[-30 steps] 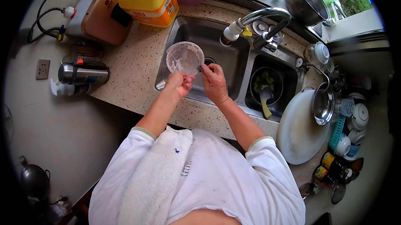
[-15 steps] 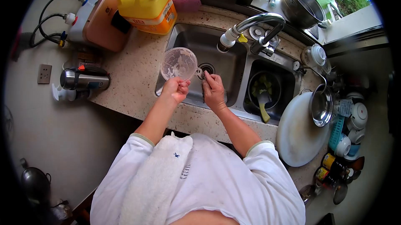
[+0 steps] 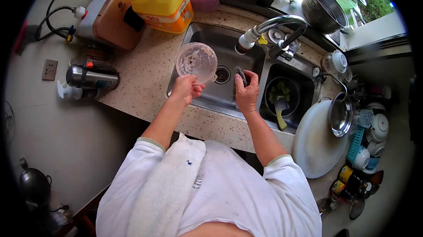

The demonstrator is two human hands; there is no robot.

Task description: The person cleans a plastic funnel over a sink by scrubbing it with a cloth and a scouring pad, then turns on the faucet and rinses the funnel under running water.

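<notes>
Bowl (image 3: 196, 63): translucent plastic, smooth. From it: scrubber (image 3: 240, 73), past three o'clock, rough, wiry; faucet (image 3: 283, 19), two o'clock, glossy metal; towel (image 3: 163, 188), six o'clock, matt, napped cloth.

Both your arms (image 3: 264, 135) are stretched forward, and the bare forearms (image 3: 164, 120) slope inward to each other. Your left hand (image 3: 188, 90) is closed in a grip, with the fingers (image 3: 196, 90) curled. Your right hand (image 3: 247, 91) also grips, its fingers bent; the two hands stand apart, nearly equally far in front of you.
</notes>
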